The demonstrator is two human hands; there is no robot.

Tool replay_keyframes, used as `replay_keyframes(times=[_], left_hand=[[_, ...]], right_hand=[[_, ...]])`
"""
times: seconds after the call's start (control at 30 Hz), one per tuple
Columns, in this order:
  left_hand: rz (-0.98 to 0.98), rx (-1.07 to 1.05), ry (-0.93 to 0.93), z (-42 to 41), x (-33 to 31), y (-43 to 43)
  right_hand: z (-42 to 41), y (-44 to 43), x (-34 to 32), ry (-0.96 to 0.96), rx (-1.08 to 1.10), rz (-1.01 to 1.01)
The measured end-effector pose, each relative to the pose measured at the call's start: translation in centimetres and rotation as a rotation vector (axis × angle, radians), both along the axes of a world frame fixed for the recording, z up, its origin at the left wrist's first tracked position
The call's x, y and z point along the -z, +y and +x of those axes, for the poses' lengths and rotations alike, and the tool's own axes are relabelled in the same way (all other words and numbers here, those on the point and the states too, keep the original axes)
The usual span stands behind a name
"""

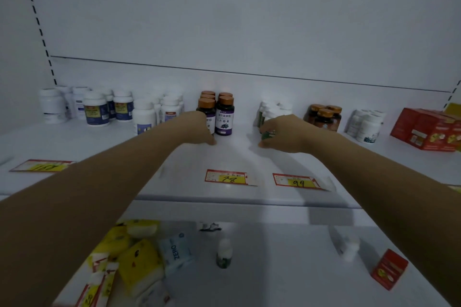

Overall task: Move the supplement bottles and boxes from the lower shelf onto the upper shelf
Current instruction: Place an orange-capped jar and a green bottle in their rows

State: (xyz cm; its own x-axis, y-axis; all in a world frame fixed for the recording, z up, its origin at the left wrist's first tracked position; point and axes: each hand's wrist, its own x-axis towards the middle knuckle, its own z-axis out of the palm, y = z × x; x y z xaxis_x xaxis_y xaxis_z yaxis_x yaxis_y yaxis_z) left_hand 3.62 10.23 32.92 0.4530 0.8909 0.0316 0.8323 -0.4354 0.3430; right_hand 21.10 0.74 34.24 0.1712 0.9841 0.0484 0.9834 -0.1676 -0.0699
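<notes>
While the right hand [282,132] seems to pinch a green-labelled bottle [268,135] on the upper shelf [112,143], up-right of the 78 price tag [228,177], the left hand [199,127], its grip hidden, meets a purple-labelled bottle [207,103]. An upright small bottle [224,253] waits on the lower shelf [274,257] below the tag, slightly nearer the left.

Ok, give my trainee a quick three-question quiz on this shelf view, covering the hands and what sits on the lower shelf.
1. True or false: a red box sits on the lower shelf.
2. What does the right hand grip? A. a green-labelled bottle B. a yellow pack C. a price tag
3. Fill in: the price tag on the shelf edge nearest below the left hand reads ___.

Key: 1 true; 2 A; 3 78.
</notes>
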Motion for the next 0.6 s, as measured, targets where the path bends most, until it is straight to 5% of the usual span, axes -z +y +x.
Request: replay_keyframes(times=[0.27,0.6], left_hand=[[0.115,0.040,0.063,3.9,-1.6,-10.6],[-0.050,0.207,-0.125,13.5,1.9,-25.4]], right_hand=[[4.3,-9.0,-0.6,-0.044,-0.061,0.015],[12.9,-22.0,1.9,-0.028,-0.056,-0.012]])
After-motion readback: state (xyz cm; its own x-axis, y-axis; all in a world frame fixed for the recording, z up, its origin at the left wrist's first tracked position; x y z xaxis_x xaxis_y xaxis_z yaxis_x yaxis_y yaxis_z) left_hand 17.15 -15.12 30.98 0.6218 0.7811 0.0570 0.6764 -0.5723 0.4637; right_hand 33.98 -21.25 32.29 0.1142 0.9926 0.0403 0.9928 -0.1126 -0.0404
